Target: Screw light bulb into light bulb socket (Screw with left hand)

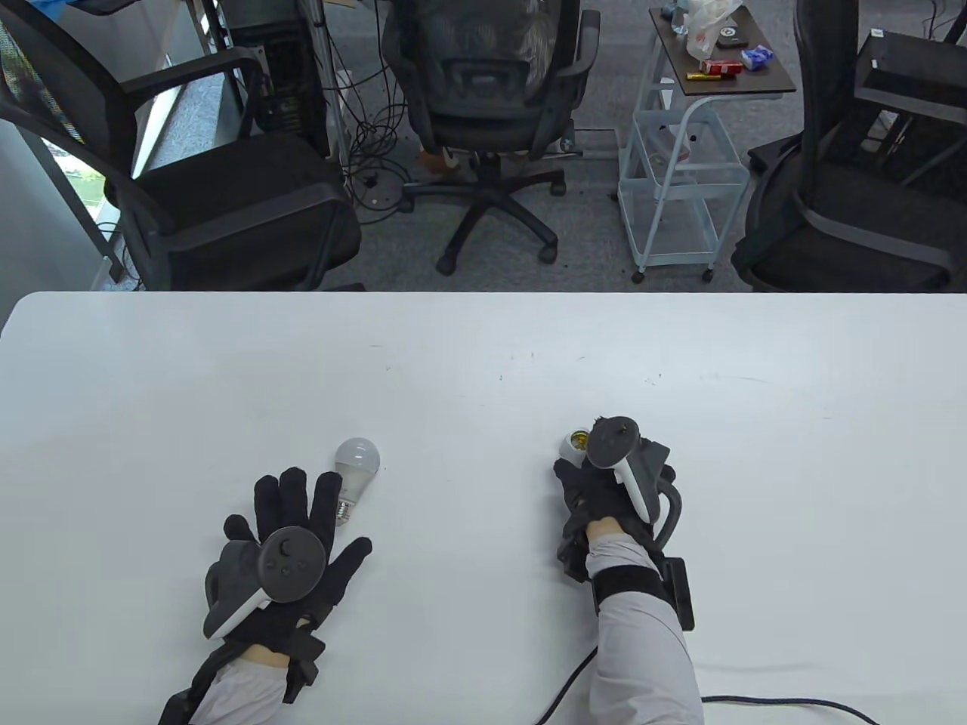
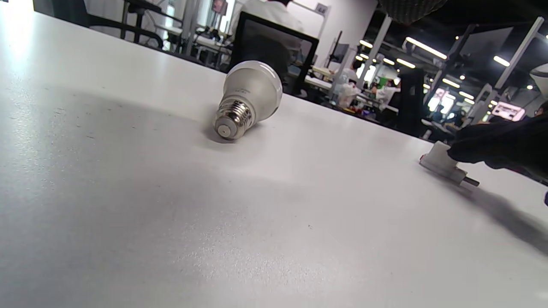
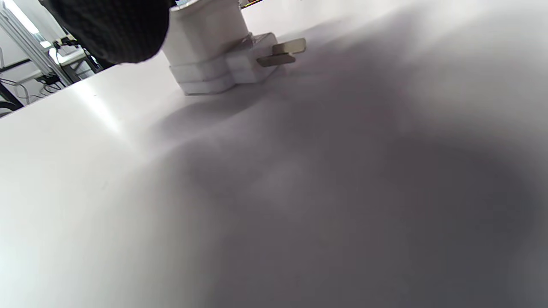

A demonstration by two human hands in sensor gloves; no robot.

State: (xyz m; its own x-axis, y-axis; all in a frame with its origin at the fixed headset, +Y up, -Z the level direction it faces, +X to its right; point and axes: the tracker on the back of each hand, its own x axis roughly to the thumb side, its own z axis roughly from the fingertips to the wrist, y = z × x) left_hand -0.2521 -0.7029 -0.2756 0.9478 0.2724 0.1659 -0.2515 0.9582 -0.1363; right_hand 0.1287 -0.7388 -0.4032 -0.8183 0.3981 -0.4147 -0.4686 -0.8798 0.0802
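- The left hand (image 1: pixel 291 540) lies flat on the table (image 1: pixel 483 355) with its fingers spread and holding nothing; its fingertips reach just beside the light bulb (image 1: pixel 353 474), which I judge to be the approach for picking it up, since this hand must do the screwing
- The right hand (image 1: pixel 604 491) is curled around the socket (image 1: pixel 574 444); the table view shows the fingers wrapped about its body, and the right wrist view shows a gloved fingertip against its white side; I judge this grip is meant to steady the socket so the threads can bite
- The socket's brass-lined mouth shows past the right hand in the table view; its 2 flat plug prongs (image 3: pixel 282 51) stick out sideways near the tabletop
- The bulb lies on its side, well apart from the socket; its frosted white dome points away from the person and its ribbed metal screw base (image 2: pixel 231 122) points back toward the left wrist; nothing is threaded yet
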